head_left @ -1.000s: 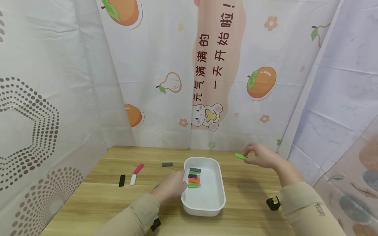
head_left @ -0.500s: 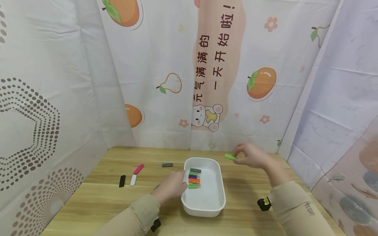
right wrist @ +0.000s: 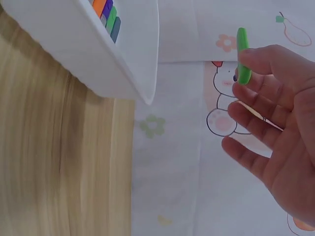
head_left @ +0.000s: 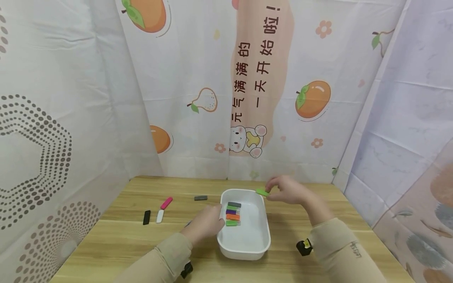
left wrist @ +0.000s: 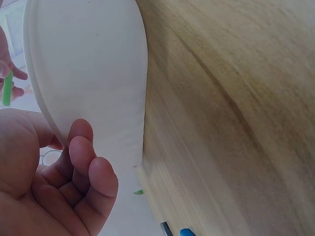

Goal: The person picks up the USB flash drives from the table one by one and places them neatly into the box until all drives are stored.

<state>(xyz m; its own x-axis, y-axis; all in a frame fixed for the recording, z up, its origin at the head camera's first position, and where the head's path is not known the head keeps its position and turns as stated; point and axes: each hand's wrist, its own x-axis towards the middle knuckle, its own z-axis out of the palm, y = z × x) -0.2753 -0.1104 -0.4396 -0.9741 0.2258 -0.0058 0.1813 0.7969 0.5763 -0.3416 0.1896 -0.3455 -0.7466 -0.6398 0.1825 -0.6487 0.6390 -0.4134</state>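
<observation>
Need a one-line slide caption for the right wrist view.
Right hand pinching a green stick, with a white bin of colored sticks at upper left.

White fabric curtain (head_left: 177, 59) printed with orange fruit (head_left: 313, 99) behind a light-brown wood-grain tabletop (head_left: 106, 243); brown-dotted white cloth (head_left: 70, 74) hangs left

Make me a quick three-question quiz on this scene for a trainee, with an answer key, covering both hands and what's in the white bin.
1. Multiple choice: what does the left hand grip?
a) the black stick
b) the rim of the white bin
c) the white stick

2. True or false: the right hand holds a pink stick.

3. Count: in the head view, how many coloured sticks can be seen lying inside the white bin?

Key
1: b
2: False; it holds a green stick.
3: Five
</observation>
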